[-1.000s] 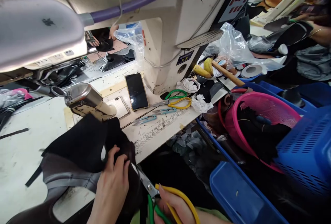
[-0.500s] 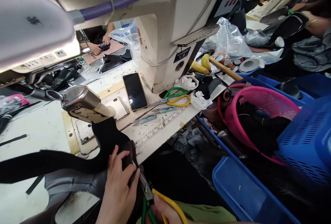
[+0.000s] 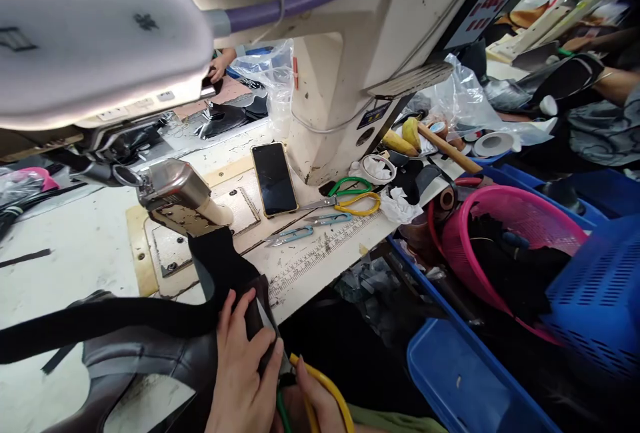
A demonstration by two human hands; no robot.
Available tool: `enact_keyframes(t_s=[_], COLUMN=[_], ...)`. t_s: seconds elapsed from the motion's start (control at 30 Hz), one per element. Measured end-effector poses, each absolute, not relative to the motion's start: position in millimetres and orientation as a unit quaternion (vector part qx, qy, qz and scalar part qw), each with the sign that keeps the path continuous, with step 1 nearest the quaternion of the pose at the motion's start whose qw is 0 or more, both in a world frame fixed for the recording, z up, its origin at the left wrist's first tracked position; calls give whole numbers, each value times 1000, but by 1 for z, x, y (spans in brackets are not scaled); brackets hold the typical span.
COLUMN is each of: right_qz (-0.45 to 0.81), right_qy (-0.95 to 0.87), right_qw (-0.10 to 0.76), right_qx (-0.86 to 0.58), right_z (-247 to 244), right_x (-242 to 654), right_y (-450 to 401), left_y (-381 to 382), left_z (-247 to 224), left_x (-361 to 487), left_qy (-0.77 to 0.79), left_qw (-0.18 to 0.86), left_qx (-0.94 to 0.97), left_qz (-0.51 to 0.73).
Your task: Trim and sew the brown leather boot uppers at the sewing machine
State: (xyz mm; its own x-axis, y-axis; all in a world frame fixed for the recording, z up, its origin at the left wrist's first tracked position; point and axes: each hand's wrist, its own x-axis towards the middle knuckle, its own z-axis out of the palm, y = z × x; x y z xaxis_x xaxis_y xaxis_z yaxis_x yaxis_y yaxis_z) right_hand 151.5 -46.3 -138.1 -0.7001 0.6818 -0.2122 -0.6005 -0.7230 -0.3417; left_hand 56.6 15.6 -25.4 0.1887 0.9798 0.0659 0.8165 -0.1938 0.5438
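We judge the limp black fabric-and-leather piece (image 3: 227, 279) soft; our left hand (image 3: 245, 366) pinches its edge, our right hand (image 3: 313, 399) grips the yellow-and-green-handled scissors (image 3: 320, 386).

One head-worn camera looked forward and down, close over the table's (image 3: 65, 246) near edge.

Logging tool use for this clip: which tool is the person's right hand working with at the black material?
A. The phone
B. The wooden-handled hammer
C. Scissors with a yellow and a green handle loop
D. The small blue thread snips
C: the right hand grips the scissors by their yellow and green handle loops at the edge of the black material, which the left hand pins down; the blue thread snips lie untouched on the table.
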Motion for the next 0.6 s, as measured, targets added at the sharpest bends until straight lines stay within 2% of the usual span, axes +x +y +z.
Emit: enact_keyframes(t_s=[0.43,0.6], right_qz=[924,909], right_qy=[-116,-140], right_qw=[326,322], right_qx=[-164,-223], right_z=[-111,-111], right_x=[149,168], right_y=[-10,-12], left_y=[16,21], left_z=[-19,-11], left_x=[41,35], left_qy=[618,612], left_qw=[355,398], left_qx=[668,656], left_qz=[217,192])
